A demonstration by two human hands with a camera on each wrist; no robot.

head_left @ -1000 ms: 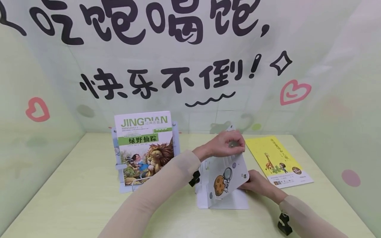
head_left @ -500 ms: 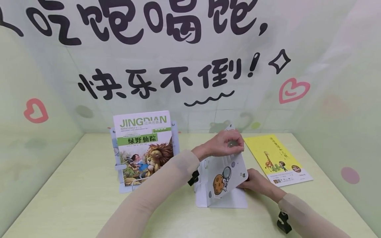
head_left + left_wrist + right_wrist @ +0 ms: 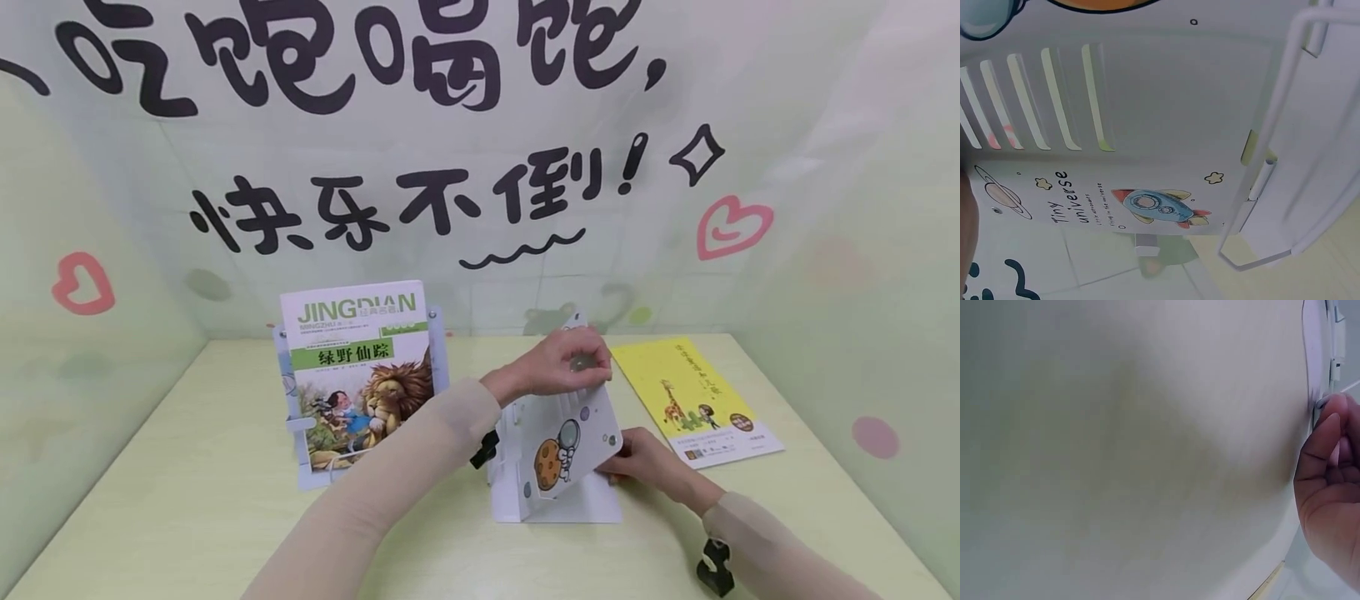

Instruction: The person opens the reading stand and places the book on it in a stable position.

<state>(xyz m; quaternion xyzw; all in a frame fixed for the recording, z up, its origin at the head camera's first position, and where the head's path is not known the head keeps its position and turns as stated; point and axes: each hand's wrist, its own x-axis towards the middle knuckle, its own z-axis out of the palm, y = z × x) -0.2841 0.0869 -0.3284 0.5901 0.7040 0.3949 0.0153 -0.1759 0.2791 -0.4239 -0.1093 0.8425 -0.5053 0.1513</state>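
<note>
A white metal book stand (image 3: pixel 551 417) with a printed astronaut and orange planet stands tilted on its base plate (image 3: pixel 592 507). My left hand (image 3: pixel 566 362) grips the top edge of its back panel, fingers curled over. Low behind the panel, my right hand (image 3: pixel 648 462) has thumb and finger together at a thin part of the stand. In the right wrist view that hand (image 3: pixel 1335 481) pinches near the metal edge; the exact part is mostly hidden. Slots, a rocket (image 3: pixel 1160 206) and a wire page holder (image 3: pixel 1282 112) show in the left wrist view.
Left of my arm, a second stand (image 3: pixel 302 423) bears an upright book (image 3: pixel 367 375) with a lion on its cover. A yellow book (image 3: pixel 690 387) lies flat at the right on the pale table (image 3: pixel 187 500). A printed curtain (image 3: pixel 420 242) closes off the back.
The scene shifts slightly leftward as the head view turns a little. Both hands keep their places on the stand, and its panel holds nearly the same tilt.
</note>
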